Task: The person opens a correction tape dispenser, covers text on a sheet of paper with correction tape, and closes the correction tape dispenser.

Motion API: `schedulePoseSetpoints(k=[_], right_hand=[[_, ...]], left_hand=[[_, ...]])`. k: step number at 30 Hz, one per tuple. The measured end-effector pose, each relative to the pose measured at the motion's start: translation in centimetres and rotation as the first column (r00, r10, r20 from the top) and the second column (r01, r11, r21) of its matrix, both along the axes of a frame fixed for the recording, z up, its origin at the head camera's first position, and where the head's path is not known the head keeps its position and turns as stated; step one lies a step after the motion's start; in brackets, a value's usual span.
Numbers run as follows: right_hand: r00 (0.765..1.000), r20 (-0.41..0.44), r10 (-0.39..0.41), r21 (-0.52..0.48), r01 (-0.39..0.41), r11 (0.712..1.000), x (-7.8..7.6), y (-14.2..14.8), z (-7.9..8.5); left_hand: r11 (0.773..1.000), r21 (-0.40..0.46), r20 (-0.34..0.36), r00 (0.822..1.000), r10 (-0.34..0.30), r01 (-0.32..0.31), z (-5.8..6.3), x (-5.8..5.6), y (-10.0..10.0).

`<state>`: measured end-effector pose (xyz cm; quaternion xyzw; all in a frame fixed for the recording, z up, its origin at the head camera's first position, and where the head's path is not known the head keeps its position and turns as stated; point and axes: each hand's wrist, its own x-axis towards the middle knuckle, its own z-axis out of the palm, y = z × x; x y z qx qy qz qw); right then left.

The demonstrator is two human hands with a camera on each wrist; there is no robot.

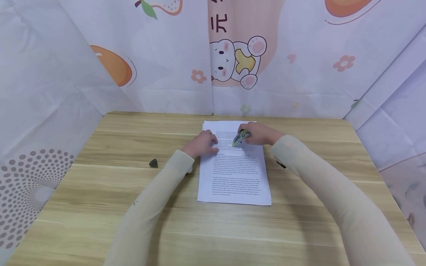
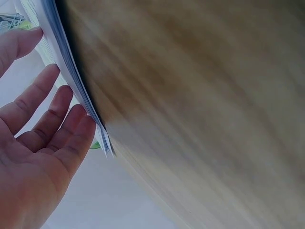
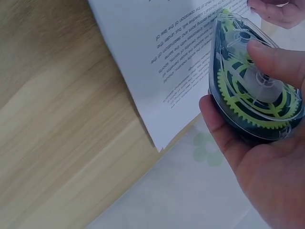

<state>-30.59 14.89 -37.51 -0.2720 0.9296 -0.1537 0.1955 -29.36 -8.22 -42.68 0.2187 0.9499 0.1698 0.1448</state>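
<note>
Over the tabletop (image 1: 100, 207), a person's right hand (image 1: 261, 133) is gripping a correction tape (image 3: 245, 93), the thumb pressing on its clear case and the fingers supporting the other side. The narrow tip is pointing down at the upper part of a stack of printed paper (image 1: 236, 181); I'm not managing to tell whether it is touching the sheet. The left hand (image 1: 200, 143) is resting at the stack's left edge, its fingers open, relaxed and bending slightly. The stack is lying close to the far edge, and a small dark object (image 1: 153, 163) is sitting apart from it, to the left. Behind, a patterned curtain (image 1: 166, 74) is hanging.
</note>
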Motion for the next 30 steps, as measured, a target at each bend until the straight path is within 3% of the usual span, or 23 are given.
schedulePoseSetpoints(k=[30], right_hand=[[1.000,-0.011,-0.014,-0.002,0.014,1.000,0.2,2.9,-0.2]], left_hand=[[1.000,0.012,0.005,1.000,0.002,-0.002,-0.2,0.0,-0.1]])
